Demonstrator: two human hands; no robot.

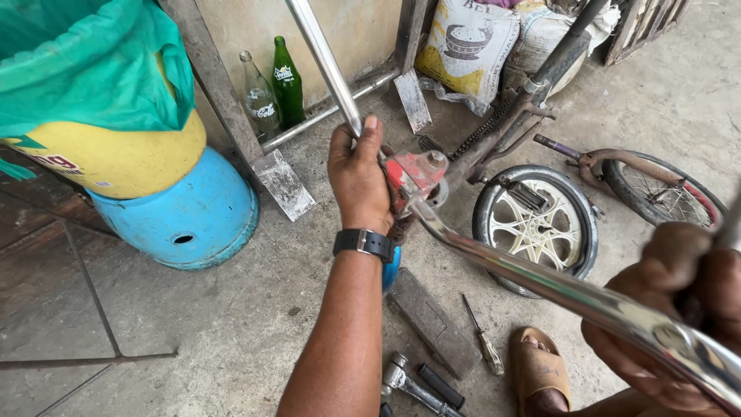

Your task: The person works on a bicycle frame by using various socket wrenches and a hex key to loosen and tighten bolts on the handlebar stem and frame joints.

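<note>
My left hand (356, 174), with a black watch on the wrist, grips a chrome bicycle handlebar (540, 282) close to its rusty red stem clamp (413, 176). One arm of the bar rises to the upper left; the other runs down to the lower right. There my right hand (668, 309) closes around the bar's end, partly blurred and cut by the frame edge. Below the clamp a small bicycle frame (505, 116) lies on the concrete floor, its white-spoked wheel (536, 225) beside it.
A second wheel (664, 185) lies at right. On the floor near my sandalled foot (536, 369) lie a screwdriver (482, 337), a wrench (407, 384) and a flat block (432, 323). A blue drum (185, 220), two glass bottles (274, 89) and sacks (467, 42) stand behind.
</note>
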